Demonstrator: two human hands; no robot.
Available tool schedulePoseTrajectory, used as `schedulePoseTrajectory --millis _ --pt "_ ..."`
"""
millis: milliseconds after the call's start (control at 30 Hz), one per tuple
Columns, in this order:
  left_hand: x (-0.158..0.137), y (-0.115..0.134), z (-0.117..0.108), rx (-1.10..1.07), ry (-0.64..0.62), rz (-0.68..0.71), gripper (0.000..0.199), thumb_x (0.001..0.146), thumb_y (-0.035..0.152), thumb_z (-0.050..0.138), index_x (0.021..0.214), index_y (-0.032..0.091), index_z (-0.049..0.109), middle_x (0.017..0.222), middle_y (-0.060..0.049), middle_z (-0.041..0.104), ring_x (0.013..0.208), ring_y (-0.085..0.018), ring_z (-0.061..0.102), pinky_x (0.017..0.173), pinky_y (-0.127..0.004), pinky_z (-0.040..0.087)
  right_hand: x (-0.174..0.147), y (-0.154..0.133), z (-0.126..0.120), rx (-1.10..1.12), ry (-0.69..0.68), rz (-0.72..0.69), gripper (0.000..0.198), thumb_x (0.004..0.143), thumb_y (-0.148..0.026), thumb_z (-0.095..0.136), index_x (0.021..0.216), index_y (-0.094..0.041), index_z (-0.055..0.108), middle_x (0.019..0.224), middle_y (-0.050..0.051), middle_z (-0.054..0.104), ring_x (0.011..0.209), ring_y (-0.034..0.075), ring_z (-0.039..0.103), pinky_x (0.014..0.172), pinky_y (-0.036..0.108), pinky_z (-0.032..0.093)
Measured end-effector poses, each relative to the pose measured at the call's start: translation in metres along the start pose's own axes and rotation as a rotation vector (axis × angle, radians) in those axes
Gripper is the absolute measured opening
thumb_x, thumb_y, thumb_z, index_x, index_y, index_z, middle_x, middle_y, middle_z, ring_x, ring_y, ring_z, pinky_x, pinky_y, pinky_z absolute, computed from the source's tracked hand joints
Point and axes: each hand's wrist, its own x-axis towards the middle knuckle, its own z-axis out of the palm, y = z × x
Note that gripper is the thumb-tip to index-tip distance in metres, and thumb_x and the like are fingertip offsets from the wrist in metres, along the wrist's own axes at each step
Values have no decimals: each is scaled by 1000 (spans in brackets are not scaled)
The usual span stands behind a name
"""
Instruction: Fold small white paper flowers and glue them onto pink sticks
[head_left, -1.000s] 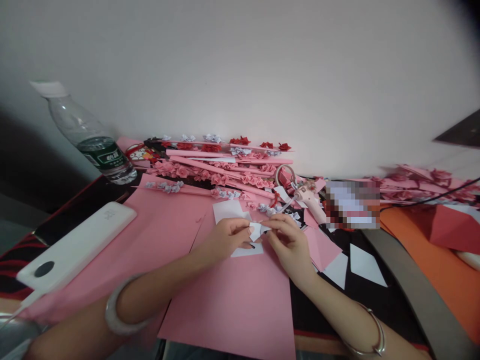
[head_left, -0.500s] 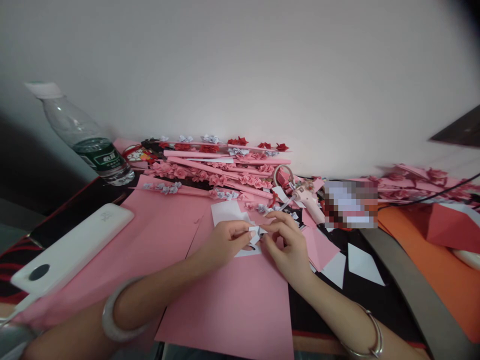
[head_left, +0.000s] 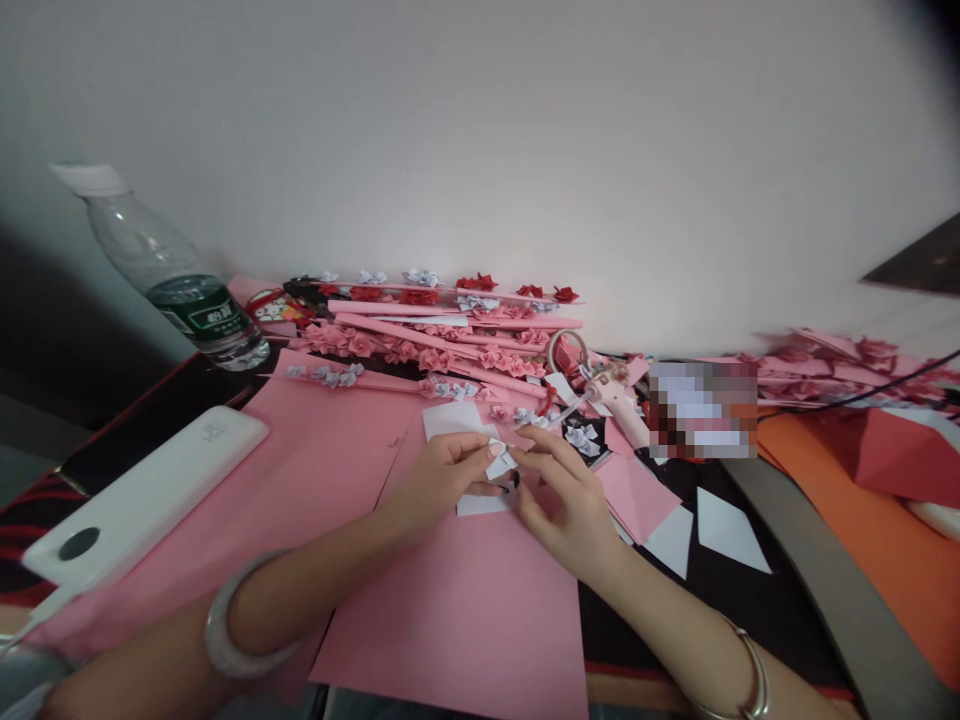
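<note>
A small piece of folded white paper [head_left: 498, 462] is held up between my two hands, above the pink paper sheet [head_left: 465, 610]. My left hand [head_left: 439, 478] pinches its left side with thumb and forefinger. From the other side, my right hand [head_left: 566, 490] has its fingertips closed on the right edge, with the forefinger raised over it. Under the hands lie flat white paper pieces [head_left: 448, 420], partly covered by the fingers. Small white paper flowers [head_left: 583, 437] rest just beyond my right hand.
A water bottle [head_left: 202, 310] and a white power bank [head_left: 150, 490] stand and lie at left. Pink rolled paper stems [head_left: 450, 340] with paper flowers line the wall. A pink glue gun [head_left: 622, 405], tape roll [head_left: 568, 350], pink squares [head_left: 641, 495] and orange paper [head_left: 862, 530] are rightward.
The folded white paper has turned and moved slightly left and up in my fingers. My right hand has shifted a little left with it; the things on the table have stayed put.
</note>
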Motion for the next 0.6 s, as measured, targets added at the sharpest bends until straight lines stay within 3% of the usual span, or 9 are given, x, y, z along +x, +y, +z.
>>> schedulePoseTrajectory --millis 367,600 --pt "2 -1 -1 -25 9 -31 24 73 36 62 74 12 61 76 -2 62 81 -15 61 73 -25 50 -1 3 0 -97 -38 -46 37 75 -6 49 110 -17 54 125 13 47 111 22 48 92 39 42" --pt "4 -1 -4 10 10 -27 23 74 34 62 84 14 63 85 -3 65 84 -16 62 78 -29 50 0 2 -3 8 -11 7 38 78 -7 44 113 -19 51 122 12 47 109 22 48 89 39 42"
